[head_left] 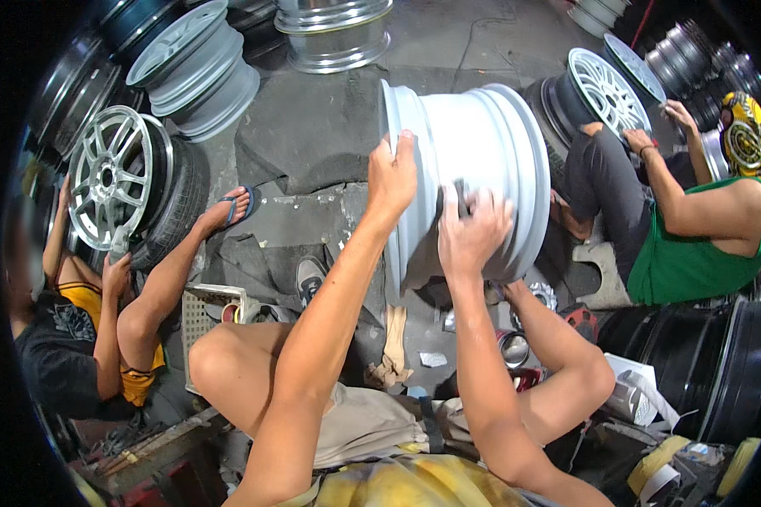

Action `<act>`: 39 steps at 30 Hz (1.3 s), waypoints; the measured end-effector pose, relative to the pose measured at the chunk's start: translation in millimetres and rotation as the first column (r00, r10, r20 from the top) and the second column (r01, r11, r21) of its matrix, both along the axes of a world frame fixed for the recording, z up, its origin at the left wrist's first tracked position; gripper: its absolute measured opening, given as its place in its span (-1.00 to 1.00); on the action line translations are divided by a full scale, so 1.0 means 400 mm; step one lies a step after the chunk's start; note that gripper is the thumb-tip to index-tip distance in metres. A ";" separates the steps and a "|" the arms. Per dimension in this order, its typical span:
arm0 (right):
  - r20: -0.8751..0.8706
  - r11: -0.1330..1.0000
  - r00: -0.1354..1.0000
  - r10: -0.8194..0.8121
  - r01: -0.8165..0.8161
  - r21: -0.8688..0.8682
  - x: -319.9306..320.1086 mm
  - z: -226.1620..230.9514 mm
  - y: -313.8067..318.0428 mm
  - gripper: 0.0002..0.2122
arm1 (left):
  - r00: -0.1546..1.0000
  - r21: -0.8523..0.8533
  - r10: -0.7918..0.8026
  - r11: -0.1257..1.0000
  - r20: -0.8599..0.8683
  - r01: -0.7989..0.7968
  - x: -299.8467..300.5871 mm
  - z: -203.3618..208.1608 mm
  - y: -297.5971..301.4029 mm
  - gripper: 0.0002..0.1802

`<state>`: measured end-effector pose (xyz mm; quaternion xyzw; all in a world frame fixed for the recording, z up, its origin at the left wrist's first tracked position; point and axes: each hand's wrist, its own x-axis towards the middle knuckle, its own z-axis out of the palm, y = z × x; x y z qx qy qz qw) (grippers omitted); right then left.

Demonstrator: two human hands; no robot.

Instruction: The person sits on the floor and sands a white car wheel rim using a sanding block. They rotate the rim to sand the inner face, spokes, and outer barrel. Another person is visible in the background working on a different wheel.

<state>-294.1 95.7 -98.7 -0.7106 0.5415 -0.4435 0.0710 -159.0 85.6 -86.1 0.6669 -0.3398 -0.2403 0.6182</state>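
A light grey wheel rim (pixel 473 127) stands in front of me with its barrel turned toward my hands. My left hand (pixel 393 173) is closed round the rim's left edge, thumb up. Against the barrel, my right hand (pixel 473 232) presses with bent fingers. A small dark piece (pixel 459 188) shows at its fingertips, too little of it visible to name. Grey dust coats the right fingers. The rim's underside is partly hidden behind my right forearm.
At left, a person holds a spoked wheel (pixel 107 177) beside a tyre. At right, a person in green works at another spoked wheel (pixel 609 91). More rims (pixel 196 72) stand behind. A plastic crate (pixel 196 317) and a metal can (pixel 513 346) sit near my legs.
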 end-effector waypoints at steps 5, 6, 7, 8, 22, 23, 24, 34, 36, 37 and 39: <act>-0.022 0.999 1.000 0.009 -0.008 0.044 0.028 0.019 -0.013 -0.74 | 0.999 -0.061 0.028 0.998 0.040 -0.026 0.016 -0.024 -0.002 -0.52; -0.029 0.997 0.999 0.029 -0.026 0.076 0.010 0.011 0.009 -0.75 | 0.999 -0.058 0.024 0.998 0.033 -0.022 0.016 -0.021 -0.001 -0.52; -0.023 0.994 0.999 0.029 -0.027 0.103 0.004 0.007 0.015 -0.75 | 1.000 -0.054 0.019 0.998 0.025 -0.018 0.018 -0.017 -0.001 -0.52; -0.026 0.998 0.999 0.029 -0.028 0.058 0.009 0.008 0.001 -0.75 | 1.000 -0.040 0.007 0.999 0.016 -0.006 0.010 -0.020 0.005 -0.52; -0.049 0.998 0.997 0.055 -0.053 0.031 0.023 0.006 -0.020 -0.78 | 1.000 -0.024 -0.012 1.000 0.024 0.013 0.006 0.009 0.018 -0.53; -0.014 0.996 0.998 0.055 -0.054 0.068 0.011 0.011 0.018 -0.74 | 0.999 -0.020 0.003 1.000 0.033 -0.002 0.005 -0.004 0.021 -0.53; 0.006 0.996 0.998 0.069 -0.069 0.053 0.019 0.013 0.015 -0.74 | 0.999 -0.016 0.018 1.000 0.043 -0.017 0.007 -0.016 0.021 -0.52; 0.041 0.989 0.994 0.099 -0.103 0.106 0.011 0.002 0.023 -0.79 | 0.998 -0.042 0.053 0.998 0.036 -0.051 0.010 -0.003 0.013 -0.52; 0.016 0.998 0.998 0.063 -0.062 -0.028 0.024 0.016 -0.020 -0.80 | 1.000 -0.003 0.016 1.000 0.025 -0.016 -0.014 -0.010 0.021 -0.52; 0.006 0.998 0.998 0.063 -0.063 -0.026 0.036 0.034 -0.044 -0.80 | 1.000 0.016 -0.008 1.000 0.011 0.008 -0.013 -0.013 0.020 -0.51; -0.043 0.996 0.997 0.060 -0.062 -0.061 0.057 0.046 -0.060 -0.77 | 1.000 0.004 0.004 1.000 0.026 -0.004 0.007 -0.010 0.016 -0.51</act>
